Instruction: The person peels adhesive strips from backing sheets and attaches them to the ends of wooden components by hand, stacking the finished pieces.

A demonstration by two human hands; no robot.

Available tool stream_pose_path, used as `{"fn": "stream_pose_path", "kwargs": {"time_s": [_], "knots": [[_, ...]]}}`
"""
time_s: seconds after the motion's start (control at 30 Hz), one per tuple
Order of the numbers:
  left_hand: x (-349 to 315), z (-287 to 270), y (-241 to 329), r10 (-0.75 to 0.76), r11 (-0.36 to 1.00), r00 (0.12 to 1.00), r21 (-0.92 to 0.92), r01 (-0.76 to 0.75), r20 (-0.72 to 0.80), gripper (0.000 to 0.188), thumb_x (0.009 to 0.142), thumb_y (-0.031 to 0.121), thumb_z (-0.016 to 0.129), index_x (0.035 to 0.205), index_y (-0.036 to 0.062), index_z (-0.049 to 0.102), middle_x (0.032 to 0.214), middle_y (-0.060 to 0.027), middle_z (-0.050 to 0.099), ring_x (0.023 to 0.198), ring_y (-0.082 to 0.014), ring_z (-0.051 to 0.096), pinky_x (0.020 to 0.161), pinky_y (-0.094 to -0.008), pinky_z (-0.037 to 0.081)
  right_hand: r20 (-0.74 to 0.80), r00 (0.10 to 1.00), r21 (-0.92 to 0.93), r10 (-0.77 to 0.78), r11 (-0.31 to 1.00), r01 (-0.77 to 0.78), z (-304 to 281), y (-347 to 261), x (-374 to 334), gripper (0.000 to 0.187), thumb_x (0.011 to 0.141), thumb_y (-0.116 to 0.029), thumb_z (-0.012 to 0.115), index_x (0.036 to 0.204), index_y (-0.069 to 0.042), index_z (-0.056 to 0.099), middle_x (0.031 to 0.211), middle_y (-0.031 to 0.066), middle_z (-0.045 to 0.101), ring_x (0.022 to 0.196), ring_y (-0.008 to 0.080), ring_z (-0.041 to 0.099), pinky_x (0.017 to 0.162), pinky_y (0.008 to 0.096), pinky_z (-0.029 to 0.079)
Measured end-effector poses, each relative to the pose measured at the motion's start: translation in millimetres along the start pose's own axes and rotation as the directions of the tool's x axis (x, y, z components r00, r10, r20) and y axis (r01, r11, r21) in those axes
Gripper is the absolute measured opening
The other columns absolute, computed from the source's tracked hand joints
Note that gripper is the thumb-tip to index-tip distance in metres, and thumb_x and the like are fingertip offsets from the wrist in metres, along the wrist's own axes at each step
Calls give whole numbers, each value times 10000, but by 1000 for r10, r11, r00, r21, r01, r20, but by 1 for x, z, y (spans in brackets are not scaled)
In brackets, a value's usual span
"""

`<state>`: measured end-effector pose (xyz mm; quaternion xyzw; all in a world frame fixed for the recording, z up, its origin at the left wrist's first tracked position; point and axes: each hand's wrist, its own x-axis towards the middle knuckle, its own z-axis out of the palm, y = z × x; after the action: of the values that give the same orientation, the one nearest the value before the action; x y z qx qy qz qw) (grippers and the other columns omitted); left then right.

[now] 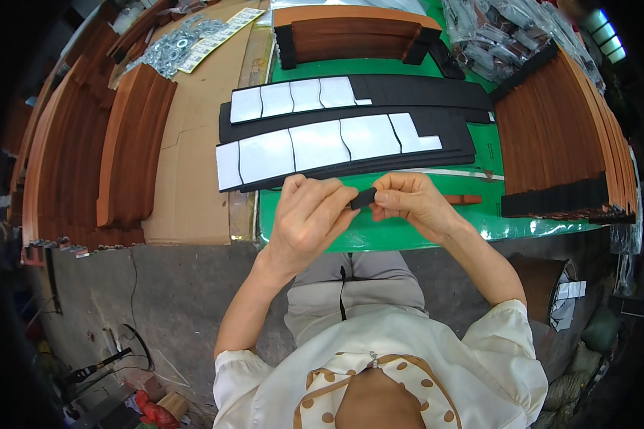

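Note:
Between my two hands is a small black foam-like piece, held above the near edge of the green table cover. My left hand pinches its left end. The thumb and fingertips of my right hand close on its right end. Just beyond my hands lie black sheets with white backing, cut into strips by curved lines. A second such sheet lies behind the first. Beside my right wrist a small reddish-brown wooden piece rests on the cover, partly hidden by my hand.
Stacked brown curved wooden panels with black ends stand at the right. More panels are on the cardboard at the left. A brown curved part stands at the back. Metal hardware and plastic-bagged parts are heaped behind.

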<state>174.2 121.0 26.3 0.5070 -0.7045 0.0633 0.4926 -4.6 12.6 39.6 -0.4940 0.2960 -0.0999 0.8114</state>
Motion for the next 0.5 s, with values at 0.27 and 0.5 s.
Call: {"fn": "stream_pose_path", "kwargs": {"time_s": [0.27, 0.5], "knots": [[-38, -9, 31, -6, 1000, 1000, 29, 6, 12, 358, 557, -79, 722, 888, 7, 616, 816, -76, 607, 631, -201, 540, 591, -320, 391, -2, 995, 12, 96, 995, -96, 7, 24, -29, 326, 875, -205, 650, 1113, 14, 609, 952, 93, 655, 770, 122, 618, 746, 258, 513], [-67, -3, 44, -272, 962, 962, -39, 271, -9, 350, 573, -51, 738, 894, 36, 628, 827, -65, 623, 660, -193, 558, 610, -311, 423, 336, 682, -830, -649, 138, 540, 29, 42, -30, 352, 658, -102, 768, 992, -70, 661, 913, 79, 596, 789, 234, 585, 641, 329, 508]]}}
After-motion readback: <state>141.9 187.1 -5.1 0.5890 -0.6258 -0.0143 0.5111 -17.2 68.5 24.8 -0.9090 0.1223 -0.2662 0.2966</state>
